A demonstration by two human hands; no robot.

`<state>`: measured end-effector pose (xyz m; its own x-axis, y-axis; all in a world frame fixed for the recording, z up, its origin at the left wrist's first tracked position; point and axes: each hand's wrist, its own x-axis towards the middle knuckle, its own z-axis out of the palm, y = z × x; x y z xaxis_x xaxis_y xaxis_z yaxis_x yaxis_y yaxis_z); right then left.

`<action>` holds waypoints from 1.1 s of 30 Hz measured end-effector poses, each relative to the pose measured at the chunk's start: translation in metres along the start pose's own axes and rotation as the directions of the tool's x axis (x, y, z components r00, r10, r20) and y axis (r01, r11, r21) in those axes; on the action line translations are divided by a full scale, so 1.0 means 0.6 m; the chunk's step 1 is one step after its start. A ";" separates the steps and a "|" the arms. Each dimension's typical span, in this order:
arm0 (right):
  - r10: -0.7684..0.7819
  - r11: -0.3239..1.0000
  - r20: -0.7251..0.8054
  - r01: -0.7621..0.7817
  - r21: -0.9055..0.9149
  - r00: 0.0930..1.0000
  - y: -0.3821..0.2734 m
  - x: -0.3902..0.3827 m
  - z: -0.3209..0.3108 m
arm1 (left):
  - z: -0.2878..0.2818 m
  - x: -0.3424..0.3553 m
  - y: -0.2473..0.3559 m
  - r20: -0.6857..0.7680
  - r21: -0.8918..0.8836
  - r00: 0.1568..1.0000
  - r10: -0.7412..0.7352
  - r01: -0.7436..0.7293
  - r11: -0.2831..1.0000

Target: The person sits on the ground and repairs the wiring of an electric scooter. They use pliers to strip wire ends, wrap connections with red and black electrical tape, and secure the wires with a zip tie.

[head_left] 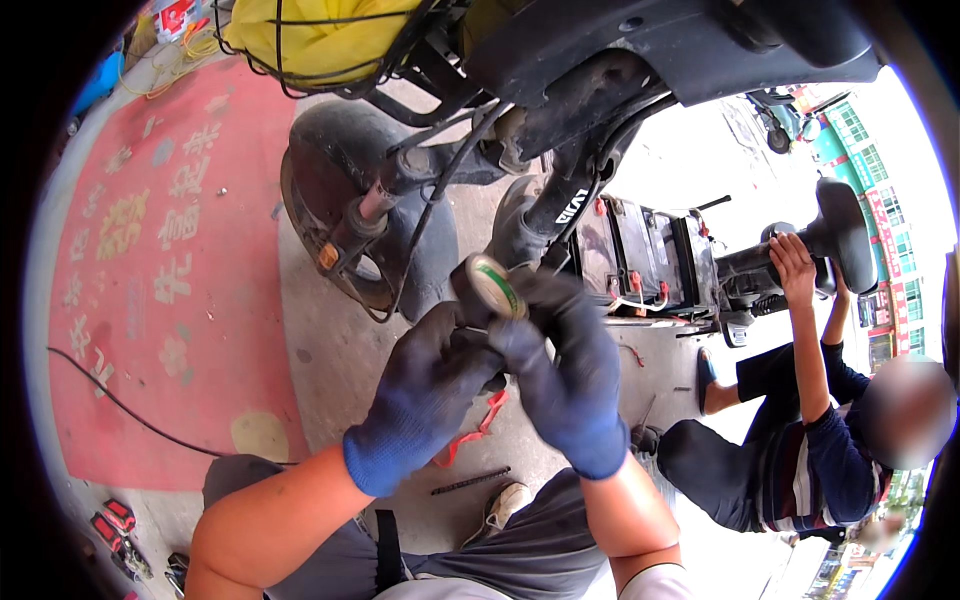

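Both my hands wear dark blue work gloves and meet in the middle of the view. My right hand [565, 375] grips a roll of black tape [488, 290] with a pale, green-marked core, held up in front of me. My left hand [425, 395] touches the roll from below and the left, its fingers closed at the tape's edge. Just behind the roll stands an electric scooter [560, 90] with its front wheel [335, 200] and fork.
Several black batteries [645, 250] sit in the scooter's open floor bay. A person in a dark striped shirt [800, 440] squats at the right, hand on the scooter seat. A red mat [160, 280] and a black cable lie left; red-handled tools [115, 525] lie at lower left.
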<state>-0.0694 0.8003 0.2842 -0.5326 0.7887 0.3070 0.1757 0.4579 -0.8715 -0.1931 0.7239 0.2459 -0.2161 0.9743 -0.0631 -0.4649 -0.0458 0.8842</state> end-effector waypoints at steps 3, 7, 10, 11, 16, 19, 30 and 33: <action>0.201 0.934 -0.135 -0.148 0.325 0.970 0.020 0.031 0.031 | 0.010 -0.006 0.019 -0.043 -0.060 0.989 -0.138 0.135 0.989; 0.364 0.820 0.078 -0.359 0.445 0.928 0.030 0.044 0.038 | 0.003 -0.003 0.015 -0.067 -0.102 0.988 -0.137 0.130 0.986; 0.340 0.891 0.131 -0.364 0.271 0.931 0.057 0.006 0.026 | -0.004 0.003 0.019 -0.109 -0.052 0.986 -0.124 0.119 0.992; 0.171 0.976 0.082 -0.180 0.124 0.982 0.062 -0.002 0.021 | -0.006 0.005 0.021 -0.121 -0.035 0.985 -0.123 0.120 0.992; 0.031 0.848 0.232 0.097 -0.521 0.972 -0.009 -0.041 -0.023 | -0.009 0.012 -0.001 -0.122 0.038 0.992 -0.029 0.034 0.999; 0.043 0.788 0.267 0.132 -0.601 0.963 -0.070 -0.050 -0.020 | -0.012 0.009 -0.012 0.001 0.099 0.998 0.064 -0.064 0.993; 0.011 0.965 -0.250 0.055 0.258 0.968 0.036 0.013 -0.002 | 0.021 0.003 0.020 -0.128 0.006 0.991 -0.029 0.030 1.000; -0.131 0.990 0.010 0.130 0.056 0.991 0.049 0.025 -0.016 | 0.013 0.010 0.023 -0.112 -0.086 0.986 -0.121 0.111 0.990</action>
<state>-0.0644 0.8295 0.2669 -0.5593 0.7177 0.4148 0.0579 0.5330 -0.8441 -0.1941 0.7306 0.2613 -0.2532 0.9419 -0.2208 -0.5578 0.0443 0.8288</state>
